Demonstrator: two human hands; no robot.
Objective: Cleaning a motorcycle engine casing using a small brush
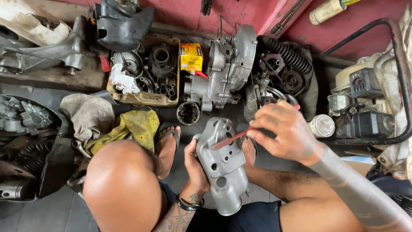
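Casing cover (223, 167) of grey cast metal, held tilted above the floor (51, 210) between the knees, pierced face up. Gripped along its near-left edge by the left hand (195, 165), fingers wrapped round the rim and thumb on the face. Touched near its upper middle by a thin red strip tool (231, 139), pinched at the far end between thumb and fingertips of the right hand (285, 131), remaining fingers loosely curled.

Judged to be mid-way through working the cover's face with the strip, scraping or filing around the openings. Any further stroke likely to call for a firm hold from the left hand, a flat angle on the strip and light pressure, so as not to gouge the soft metal.

Just beyond the cover, a sandalled foot (167, 146) and a small round tin (188, 113) of dark matter on the floor. Farther out, along the floor's far edge by the red wall, a large engine casing (227, 68), a tray of parts (146, 73) and a yellow box (191, 56). Left of the foot, a yellow rag (133, 126). Toward the right edge, a white round lid (322, 125) and a small generator (365, 103).
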